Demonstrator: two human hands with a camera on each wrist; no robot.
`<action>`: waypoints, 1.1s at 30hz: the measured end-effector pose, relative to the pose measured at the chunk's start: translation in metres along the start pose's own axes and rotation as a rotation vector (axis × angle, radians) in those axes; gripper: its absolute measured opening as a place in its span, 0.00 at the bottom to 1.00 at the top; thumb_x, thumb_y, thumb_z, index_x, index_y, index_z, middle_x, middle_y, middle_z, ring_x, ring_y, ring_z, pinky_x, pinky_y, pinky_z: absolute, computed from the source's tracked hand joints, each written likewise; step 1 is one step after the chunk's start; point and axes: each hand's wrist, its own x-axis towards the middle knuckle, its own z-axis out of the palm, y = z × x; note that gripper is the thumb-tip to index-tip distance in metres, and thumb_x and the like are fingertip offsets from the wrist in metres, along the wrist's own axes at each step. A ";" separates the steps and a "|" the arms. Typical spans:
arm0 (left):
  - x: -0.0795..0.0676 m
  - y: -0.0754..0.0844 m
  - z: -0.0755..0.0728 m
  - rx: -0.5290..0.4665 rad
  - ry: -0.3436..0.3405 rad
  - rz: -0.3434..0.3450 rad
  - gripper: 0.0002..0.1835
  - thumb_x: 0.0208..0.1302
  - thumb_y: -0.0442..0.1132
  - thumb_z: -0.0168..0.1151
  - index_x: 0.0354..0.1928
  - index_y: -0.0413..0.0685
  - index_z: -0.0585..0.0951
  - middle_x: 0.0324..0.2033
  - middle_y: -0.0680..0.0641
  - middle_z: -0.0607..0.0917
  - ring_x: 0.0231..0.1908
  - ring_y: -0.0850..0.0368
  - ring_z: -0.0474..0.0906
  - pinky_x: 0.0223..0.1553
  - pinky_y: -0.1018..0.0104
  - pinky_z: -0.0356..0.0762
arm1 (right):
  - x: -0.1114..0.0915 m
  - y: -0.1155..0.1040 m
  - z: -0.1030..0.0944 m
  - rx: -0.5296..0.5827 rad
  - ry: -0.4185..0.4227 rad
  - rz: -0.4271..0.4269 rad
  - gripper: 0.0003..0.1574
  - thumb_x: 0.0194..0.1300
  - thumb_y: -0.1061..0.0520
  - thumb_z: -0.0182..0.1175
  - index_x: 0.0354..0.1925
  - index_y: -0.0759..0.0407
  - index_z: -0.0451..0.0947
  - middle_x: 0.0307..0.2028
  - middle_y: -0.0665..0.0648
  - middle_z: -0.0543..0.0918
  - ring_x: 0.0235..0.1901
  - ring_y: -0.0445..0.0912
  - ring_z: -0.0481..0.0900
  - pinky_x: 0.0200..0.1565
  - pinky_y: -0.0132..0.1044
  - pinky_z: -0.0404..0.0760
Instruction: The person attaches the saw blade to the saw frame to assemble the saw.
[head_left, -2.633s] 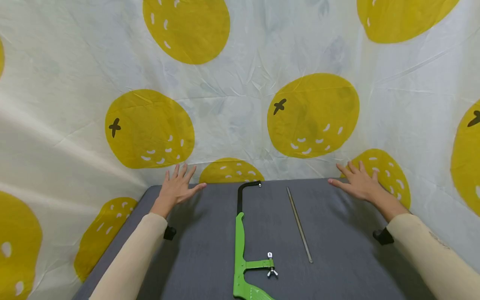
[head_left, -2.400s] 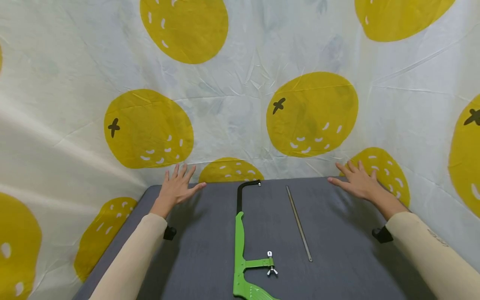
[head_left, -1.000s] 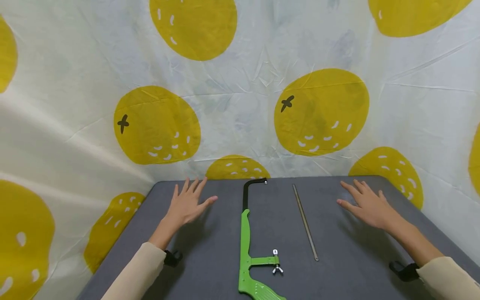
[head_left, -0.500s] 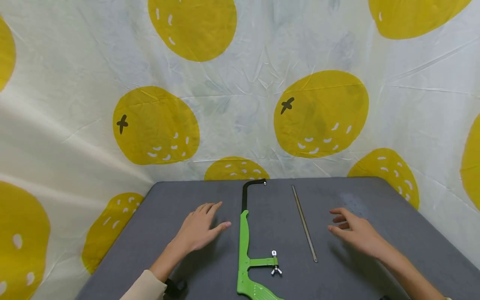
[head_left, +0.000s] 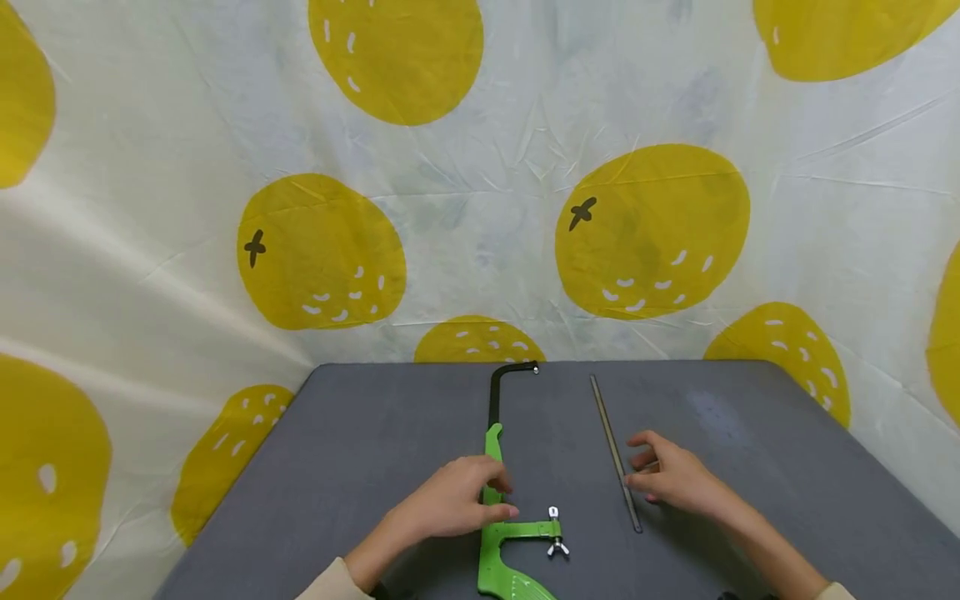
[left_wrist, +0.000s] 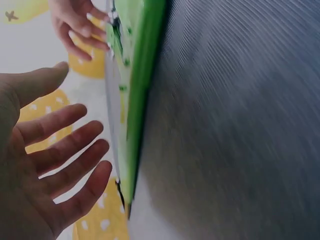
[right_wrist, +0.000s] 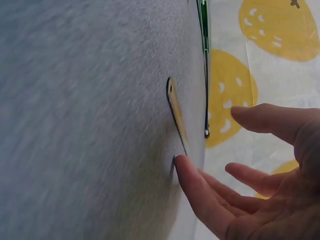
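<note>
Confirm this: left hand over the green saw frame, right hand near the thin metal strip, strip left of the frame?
Almost: the thin metal strip lies right of the green saw frame, as the head view shows. The left hand and right hand are as you said.

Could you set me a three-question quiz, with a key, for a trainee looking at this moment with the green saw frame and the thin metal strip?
1. Multiple choice: what is the right hand nearest to?
A) the wing nut
B) the thin metal strip
C) the left sleeve

2. True or false: the left hand is wrapped around the green saw frame.

3. Short answer: in the head view, what colour is the bent bar at the far end of the frame?

Key:
1. B
2. False; the left wrist view shows its fingers spread and apart from the frame.
3. Black
</note>
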 end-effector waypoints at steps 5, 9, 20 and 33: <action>0.010 0.016 0.007 0.003 -0.076 0.052 0.11 0.62 0.55 0.74 0.40 0.60 0.85 0.36 0.65 0.86 0.38 0.75 0.80 0.41 0.76 0.77 | 0.008 -0.003 0.005 -0.062 -0.013 0.043 0.47 0.58 0.57 0.76 0.69 0.71 0.65 0.51 0.70 0.83 0.43 0.53 0.87 0.35 0.42 0.86; 0.015 0.025 0.010 0.037 -0.161 0.060 0.11 0.59 0.53 0.76 0.36 0.62 0.84 0.31 0.68 0.82 0.32 0.78 0.75 0.35 0.78 0.74 | 0.013 -0.005 0.009 -0.121 0.009 0.080 0.49 0.53 0.59 0.78 0.68 0.70 0.67 0.47 0.66 0.84 0.32 0.47 0.85 0.34 0.42 0.84; 0.027 0.026 0.015 0.078 -0.213 0.042 0.18 0.51 0.47 0.83 0.39 0.61 0.82 0.29 0.65 0.81 0.29 0.76 0.74 0.33 0.77 0.73 | 0.022 -0.011 0.018 -0.294 0.071 0.022 0.48 0.48 0.63 0.81 0.64 0.70 0.70 0.44 0.65 0.82 0.29 0.47 0.80 0.33 0.44 0.80; 0.029 0.025 0.017 0.093 -0.261 0.007 0.13 0.57 0.46 0.79 0.40 0.63 0.83 0.30 0.64 0.81 0.30 0.74 0.74 0.34 0.75 0.74 | 0.021 -0.014 0.022 -0.356 0.106 0.021 0.40 0.47 0.67 0.74 0.60 0.68 0.75 0.42 0.64 0.81 0.42 0.57 0.78 0.36 0.50 0.78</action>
